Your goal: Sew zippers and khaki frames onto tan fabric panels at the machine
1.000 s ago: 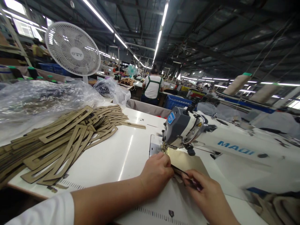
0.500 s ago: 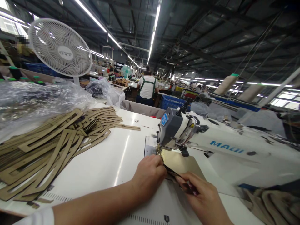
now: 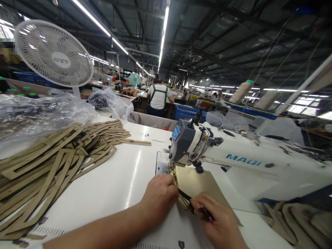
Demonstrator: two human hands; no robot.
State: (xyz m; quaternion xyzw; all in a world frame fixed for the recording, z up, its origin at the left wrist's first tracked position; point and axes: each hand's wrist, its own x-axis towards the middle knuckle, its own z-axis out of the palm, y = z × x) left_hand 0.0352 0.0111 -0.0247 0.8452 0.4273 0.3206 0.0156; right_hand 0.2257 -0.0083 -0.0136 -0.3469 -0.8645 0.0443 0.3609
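A white sewing machine point(image 3: 178, 147) marked MAQI stands on the white table. Close in front of its needle area, my left hand point(image 3: 159, 193) is closed, with curled fingers pressed down at the end of a narrow dark strip point(image 3: 184, 194). My right hand point(image 3: 214, 214) pinches the strip's nearer end, to the right and closer to me. A small dark, pinkish object point(image 3: 209, 215) shows inside that hand; its kind is unclear. A gold-looking toothed edge point(image 3: 175, 179) runs from the needle area beside my left fingers. Under the machine arm lies a flat gold-beige panel point(image 3: 198, 181).
A heap of tan frame-shaped pieces point(image 3: 62, 162) covers the table's left side, with clear plastic bags point(image 3: 44, 109) behind. A white fan point(image 3: 55, 53) rises there. Folded beige fabric point(image 3: 293, 221) lies at right. Beyond, a person point(image 3: 157, 97) sits near a blue crate point(image 3: 188, 113).
The whole view has shifted, so most things appear further left. More of the dark strip shows between my hands, and both stay at the machine.
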